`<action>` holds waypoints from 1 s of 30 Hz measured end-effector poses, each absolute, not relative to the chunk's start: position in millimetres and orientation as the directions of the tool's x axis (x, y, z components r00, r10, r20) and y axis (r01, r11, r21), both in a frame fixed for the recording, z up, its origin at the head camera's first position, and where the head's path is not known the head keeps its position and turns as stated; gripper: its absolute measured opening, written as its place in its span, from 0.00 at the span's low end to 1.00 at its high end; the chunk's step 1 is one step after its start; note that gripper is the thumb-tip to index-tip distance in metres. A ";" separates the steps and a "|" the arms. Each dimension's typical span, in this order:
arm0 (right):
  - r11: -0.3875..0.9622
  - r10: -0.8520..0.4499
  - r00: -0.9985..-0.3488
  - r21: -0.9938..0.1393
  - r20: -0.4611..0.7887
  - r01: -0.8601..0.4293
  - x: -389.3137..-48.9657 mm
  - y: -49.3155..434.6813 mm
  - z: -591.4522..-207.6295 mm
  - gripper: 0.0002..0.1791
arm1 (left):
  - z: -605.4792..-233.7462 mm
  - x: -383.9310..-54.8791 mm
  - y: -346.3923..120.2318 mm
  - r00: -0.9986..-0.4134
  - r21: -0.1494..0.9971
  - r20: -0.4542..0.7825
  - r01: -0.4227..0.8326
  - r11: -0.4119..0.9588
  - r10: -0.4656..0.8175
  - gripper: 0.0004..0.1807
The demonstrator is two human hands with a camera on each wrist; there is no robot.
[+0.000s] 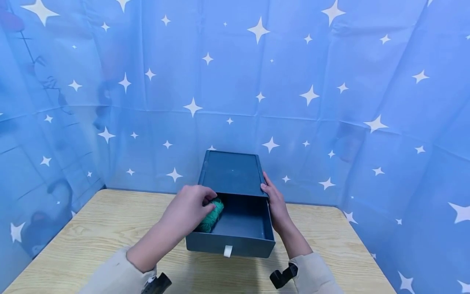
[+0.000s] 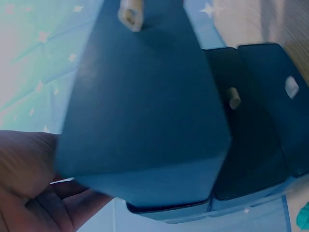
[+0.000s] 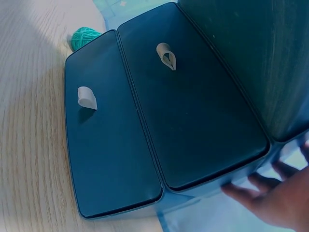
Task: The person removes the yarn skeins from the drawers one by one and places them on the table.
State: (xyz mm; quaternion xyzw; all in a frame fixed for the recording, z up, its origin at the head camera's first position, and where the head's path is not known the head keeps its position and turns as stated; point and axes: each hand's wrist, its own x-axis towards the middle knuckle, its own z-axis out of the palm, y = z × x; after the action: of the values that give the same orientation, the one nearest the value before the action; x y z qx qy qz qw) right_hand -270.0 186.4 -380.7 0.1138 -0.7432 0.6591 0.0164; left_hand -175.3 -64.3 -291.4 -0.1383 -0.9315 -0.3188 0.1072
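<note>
Blue cloth (image 1: 235, 77) with white stars hangs behind a wood-grain table (image 1: 110, 212), on which a dark blue cabinet (image 1: 232, 173) stands. Its top drawer (image 1: 253, 247) is pulled out, and green yarn (image 1: 213, 218) lies inside at the left. The left hand (image 1: 189, 206) reaches over the drawer's left wall, thumb at the yarn; whether it grips or is loose, I cannot tell. The right hand (image 1: 279, 206) rests against the cabinet's right side, fingers extended, thumb at the top edge. Below, two lower drawers (image 3: 113, 150) are closed; another green ball (image 3: 83, 38) sits on the table beside the cabinet's left side.
</note>
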 end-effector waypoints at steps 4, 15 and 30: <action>0.099 -0.146 -0.974 -0.977 0.176 -0.191 -270.1 185.8 -380.5 0.32 | -296.5 -177.3 -57.0 -0.943 0.512 0.265 0.314 0.800 0.201 0.08; 0.111 -0.144 -0.972 -0.973 0.183 -0.200 -270.8 187.1 -381.1 0.33 | -300.6 -177.0 -47.1 -0.938 0.446 0.208 0.343 0.827 0.277 0.07; 0.120 -0.135 -0.975 -0.974 0.178 -0.195 -272.0 187.8 -381.7 0.32 | -303.7 -187.2 -46.1 -0.924 0.513 0.158 0.378 0.771 0.349 0.17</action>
State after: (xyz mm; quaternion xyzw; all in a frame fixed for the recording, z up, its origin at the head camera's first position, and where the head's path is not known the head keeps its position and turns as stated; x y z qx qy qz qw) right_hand -272.0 187.8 -381.7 0.1103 -0.7479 0.6542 0.0228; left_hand -187.2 -46.1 -303.7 -0.1933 -0.9405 -0.2781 0.0267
